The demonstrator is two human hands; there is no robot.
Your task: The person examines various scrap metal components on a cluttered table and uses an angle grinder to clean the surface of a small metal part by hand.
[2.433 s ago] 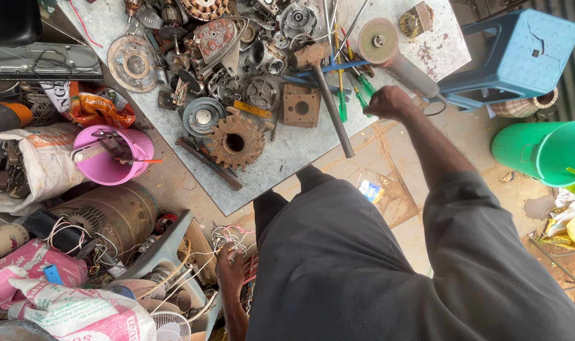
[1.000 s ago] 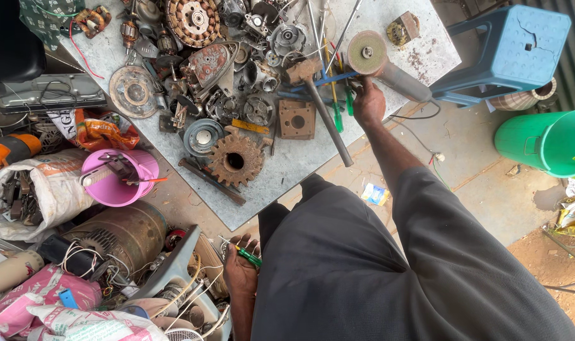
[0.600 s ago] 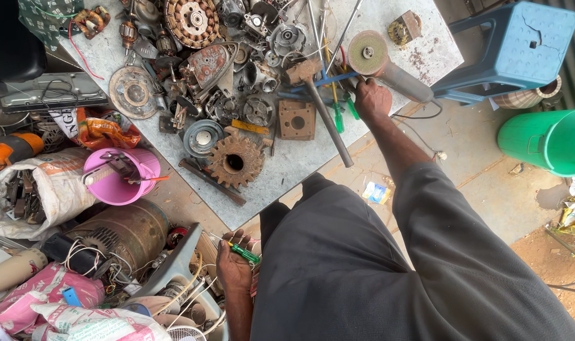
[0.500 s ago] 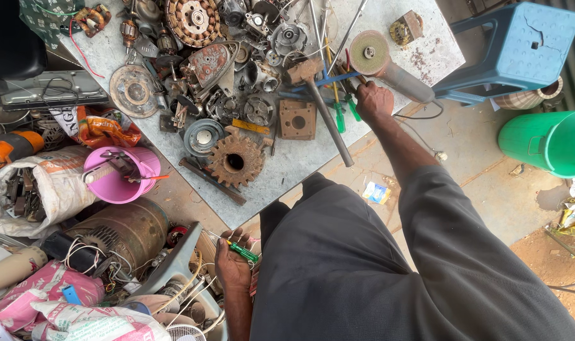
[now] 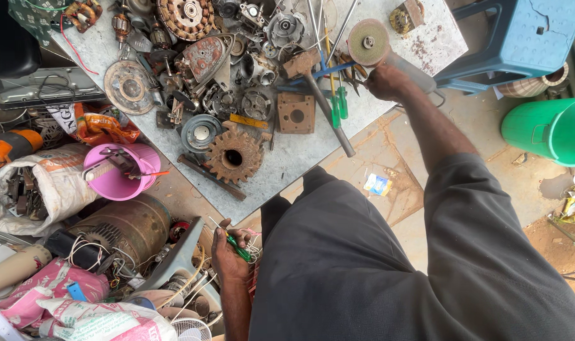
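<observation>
Green-handled screwdriver (image 5: 239, 247): clasped in the left hand (image 5: 229, 256) at 7 o'clock, below the table edge (image 5: 281, 180), long axis running 10-to-4. Angle grinder (image 5: 388, 53): gripped by the right hand (image 5: 386, 82) at 1 o'clock, disc toward 11.

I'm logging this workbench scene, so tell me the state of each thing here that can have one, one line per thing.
left hand: closed on a green-handled tool, low beside the bench
right hand: resting on the angle grinder
angle grinder: lying on the bench, disc facing up
hammer: lying flat, untouched
pink bucket: upright, tools inside
green bin: upright, contents hidden
blue stool: upright
</observation>
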